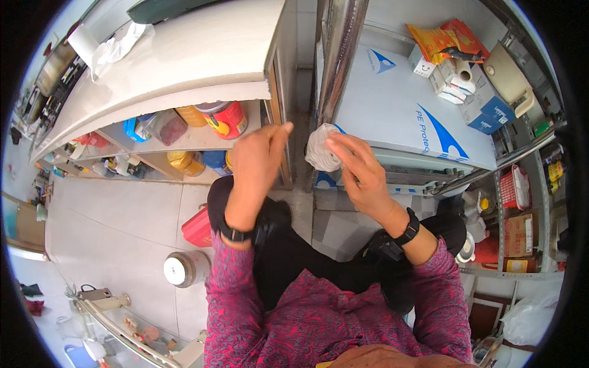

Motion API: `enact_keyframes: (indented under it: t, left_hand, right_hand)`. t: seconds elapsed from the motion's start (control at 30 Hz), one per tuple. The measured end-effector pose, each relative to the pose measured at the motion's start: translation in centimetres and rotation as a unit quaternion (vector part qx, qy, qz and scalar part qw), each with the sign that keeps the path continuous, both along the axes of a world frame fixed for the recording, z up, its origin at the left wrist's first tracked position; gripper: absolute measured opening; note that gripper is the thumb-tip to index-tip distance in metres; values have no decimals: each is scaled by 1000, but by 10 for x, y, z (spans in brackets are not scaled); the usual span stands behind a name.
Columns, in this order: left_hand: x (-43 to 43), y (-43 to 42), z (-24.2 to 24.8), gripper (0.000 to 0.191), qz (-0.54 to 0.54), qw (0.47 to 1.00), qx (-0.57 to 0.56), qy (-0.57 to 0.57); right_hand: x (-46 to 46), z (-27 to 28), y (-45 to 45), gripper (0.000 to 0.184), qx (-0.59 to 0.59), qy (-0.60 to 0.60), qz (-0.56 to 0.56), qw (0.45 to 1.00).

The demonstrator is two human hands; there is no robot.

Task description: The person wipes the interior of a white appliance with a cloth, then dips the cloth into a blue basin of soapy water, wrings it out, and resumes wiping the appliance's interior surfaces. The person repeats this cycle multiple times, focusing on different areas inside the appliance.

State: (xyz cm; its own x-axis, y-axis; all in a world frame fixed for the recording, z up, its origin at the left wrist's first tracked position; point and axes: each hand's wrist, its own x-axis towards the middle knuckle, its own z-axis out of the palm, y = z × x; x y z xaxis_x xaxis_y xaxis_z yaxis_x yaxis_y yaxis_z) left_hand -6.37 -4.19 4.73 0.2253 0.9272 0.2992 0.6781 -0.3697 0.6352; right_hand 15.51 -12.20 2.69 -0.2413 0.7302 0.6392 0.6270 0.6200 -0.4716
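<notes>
My right hand [366, 172] holds a bundled whitish cloth [323, 148] by its right side, near the left edge of a film-covered cabinet [386, 106]. Raised in front of the open shelf unit [175, 89] is my left hand [258, 170], its fingers curled and a fingertip pointing up to the right. Whether anything small is between those fingers cannot be seen. Behind that hand, a red tin [225, 120] stands on the upper shelf, and a yellow-lidded jar [185, 162] is on the lower one.
A lidded jar [186, 269] and a red bag or box [199, 228] are on the floor at left. Boxes [487, 103] and orange packets [441, 41] lie on the cabinet. A metal rack [520, 271] stands right; a glass-topped table with a rail [124, 336] is lower left.
</notes>
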Motion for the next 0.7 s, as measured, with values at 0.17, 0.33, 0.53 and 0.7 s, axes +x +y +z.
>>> enact_keyframes:
  t: [0.17, 0.33, 0.53, 0.7]
  left_hand:
    - [22, -59, -23, 72, -222, 970, -7, -103]
    - [31, -71, -55, 50, -197, 961, -121, -152]
    - [60, -20, -46, 32, -9, 954, 170, -249]
    - [96, 5, -58, 45, 3, 943, 199, -265]
  right_hand:
    - [-8, -11, -22, 61, -5, 75, 54, 996]
    - [0, -20, -41, 63, -107, 135, 75, 982]
    - [47, -6, -52, 51, -49, 106, 2, 993]
    - [82, -1, -56, 45, -8, 141, -56, 988]
